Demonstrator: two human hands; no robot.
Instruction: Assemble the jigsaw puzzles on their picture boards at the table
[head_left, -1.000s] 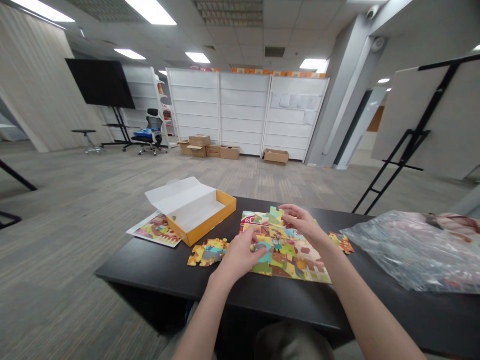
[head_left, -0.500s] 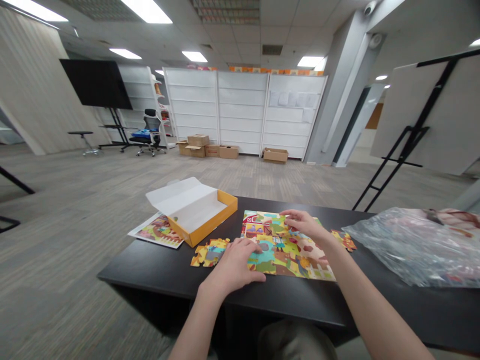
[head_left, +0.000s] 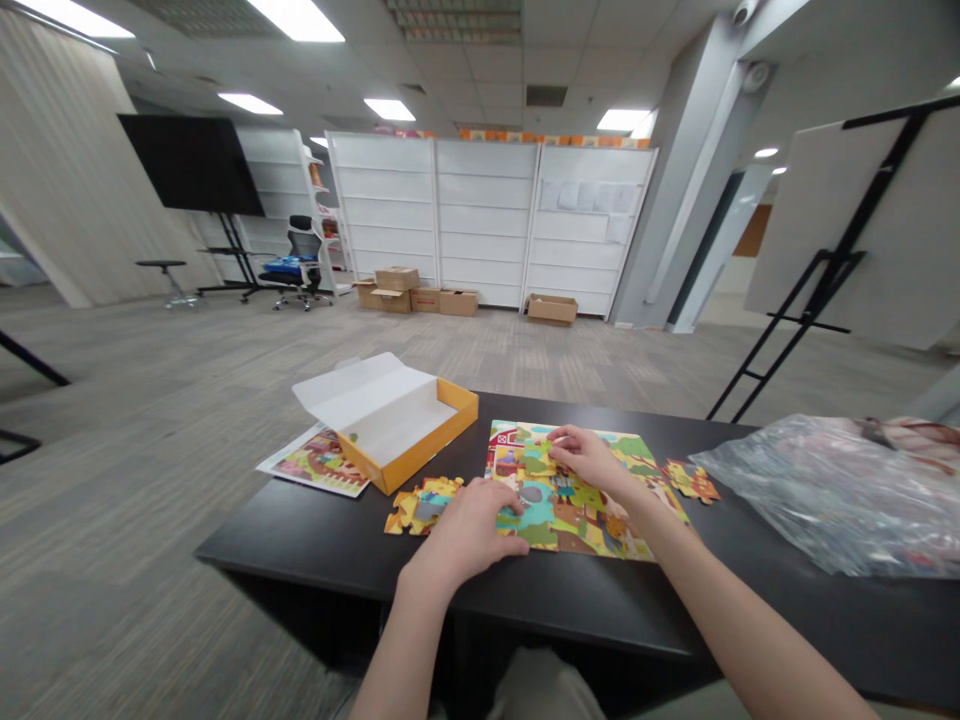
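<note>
A colourful farm-scene puzzle [head_left: 585, 525] lies flat on the black table. My left hand [head_left: 476, 520] rests on its left edge, fingers apart, thumb near the lower left corner. Over the upper middle of the puzzle is my right hand [head_left: 589, 457], its fingertips bent together on a green piece [head_left: 538, 458]; whether it grips that piece is hard to make out. Loose pieces [head_left: 416, 506] lie in a pile just left of my left hand. More loose pieces [head_left: 691, 480] lie right of the puzzle.
An open yellow box [head_left: 420, 445] with a white inside stands at the table's back left, partly over a printed picture sheet [head_left: 319, 465]. A clear plastic bag [head_left: 832, 495] lies on the right of the black table [head_left: 315, 545]. Beyond are cardboard boxes and an easel-like stand.
My right hand has moved a little left across the puzzle, and its fingers have drawn closer together. My left hand has stayed almost where it was.
</note>
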